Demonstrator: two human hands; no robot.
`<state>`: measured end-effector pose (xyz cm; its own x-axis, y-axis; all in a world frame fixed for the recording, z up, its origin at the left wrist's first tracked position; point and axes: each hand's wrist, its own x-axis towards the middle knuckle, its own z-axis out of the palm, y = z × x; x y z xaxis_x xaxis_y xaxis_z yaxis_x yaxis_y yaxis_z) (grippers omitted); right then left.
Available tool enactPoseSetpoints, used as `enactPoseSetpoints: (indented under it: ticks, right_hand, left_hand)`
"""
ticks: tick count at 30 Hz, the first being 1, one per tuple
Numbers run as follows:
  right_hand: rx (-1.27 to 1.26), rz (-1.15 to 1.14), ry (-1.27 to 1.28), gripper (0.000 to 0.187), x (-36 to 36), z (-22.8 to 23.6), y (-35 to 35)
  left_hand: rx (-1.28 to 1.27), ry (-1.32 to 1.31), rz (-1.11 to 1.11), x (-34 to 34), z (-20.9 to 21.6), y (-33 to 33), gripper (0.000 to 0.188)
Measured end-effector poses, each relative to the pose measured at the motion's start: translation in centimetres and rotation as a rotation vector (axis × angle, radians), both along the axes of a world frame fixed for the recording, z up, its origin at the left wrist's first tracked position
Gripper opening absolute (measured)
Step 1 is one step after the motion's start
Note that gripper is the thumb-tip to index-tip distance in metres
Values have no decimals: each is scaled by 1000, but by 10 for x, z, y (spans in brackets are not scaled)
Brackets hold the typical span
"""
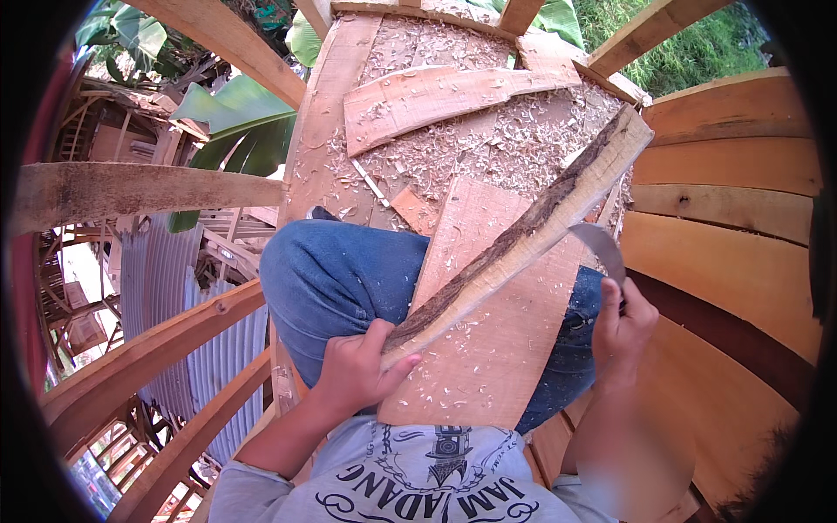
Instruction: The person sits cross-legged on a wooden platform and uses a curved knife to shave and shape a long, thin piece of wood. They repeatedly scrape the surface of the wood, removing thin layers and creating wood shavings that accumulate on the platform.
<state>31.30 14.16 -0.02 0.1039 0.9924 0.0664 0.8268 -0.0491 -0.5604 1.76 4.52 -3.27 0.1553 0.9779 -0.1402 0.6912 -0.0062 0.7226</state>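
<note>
Our left grip [356, 370] wraps the near end of the bark-edged stick [534, 231], slanting above the board [475, 357]. Right grip [628, 321] closed on curved knife [603, 249], lower end mostly hidden; stick contact unclear.

Board [488, 349] across lap [336, 275], wood strip [521, 247] over board, knife [602, 247] right of strip, shavings [445, 166] on floor [335, 83] beyond

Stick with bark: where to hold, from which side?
Probably the lower-left end, from the left, where the left grip holds the stick: it slants up rightward, that end is nearest the body, and the curved knife is at its right edge, farther up.
</note>
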Motion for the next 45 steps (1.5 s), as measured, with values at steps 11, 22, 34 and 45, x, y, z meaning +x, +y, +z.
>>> enactPoseSetpoints:
  ticks: [11,22,34,45]
  right_hand:
    - [40,182,-57,45,-20,-3,1]
    - [14,318,-142,48,-40,-15,-8]
    - [48,-246,152,28,56,21,15]
    - [-246,169,852,24,-8,2,-45]
  left_hand:
    - [34,-9,33,1,-4,-5,38]
    - [-34,-55,77,4,-5,-2,38]
    - [-226,-121,-3,-6,18,14,37]
    - [-375,-277,-135,-24,27,20,27]
